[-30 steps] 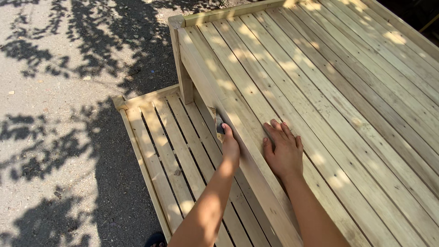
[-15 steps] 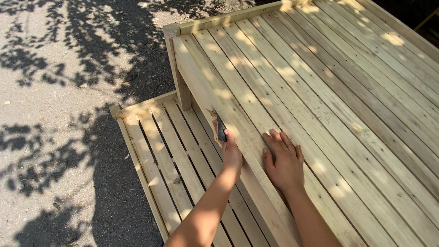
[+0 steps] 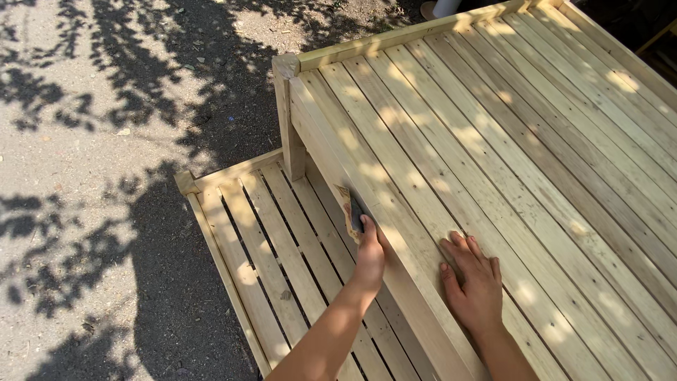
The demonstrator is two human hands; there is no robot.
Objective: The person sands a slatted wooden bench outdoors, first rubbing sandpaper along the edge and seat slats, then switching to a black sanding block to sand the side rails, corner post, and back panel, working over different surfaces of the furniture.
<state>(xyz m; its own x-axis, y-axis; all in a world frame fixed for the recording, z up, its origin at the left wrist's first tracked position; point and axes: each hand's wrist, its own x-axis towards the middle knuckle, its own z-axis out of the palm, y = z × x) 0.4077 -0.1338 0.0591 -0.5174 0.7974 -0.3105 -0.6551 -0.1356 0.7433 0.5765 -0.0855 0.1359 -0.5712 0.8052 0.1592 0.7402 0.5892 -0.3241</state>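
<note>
So the sanding pad [image 3: 350,210] is a small dark thing with tan paper wrapped round it, and it sits pressed flat against the outer side face of the long edge board [image 3: 367,204] of a pale wooden deck [image 3: 508,141]. It's roughly halfway along the stretch of that board you can see, just below the top edge. The left hand [image 3: 368,254] is clamped on it from below, fingers curled over the pad and pushing it into the wood, with the forearm coming up from the bottom of the frame.

The right hand [image 3: 474,279] holds nothing. It lies flat on top of the deck slats with the fingers spread a little, palm down, just across the edge board from the left hand.

Further out, the edge board runs up to a short corner post [image 3: 288,106], and a second rail [image 3: 402,35] heads off along the far side from there. Below the left arm there's a lower slatted step [image 3: 261,254] in the same pale wood, with dark gaps between its slats. Left of all that is bare gravelly ground [image 3: 77,176] with leafy tree shadows all over it, and sun spots dapple the deck too.
</note>
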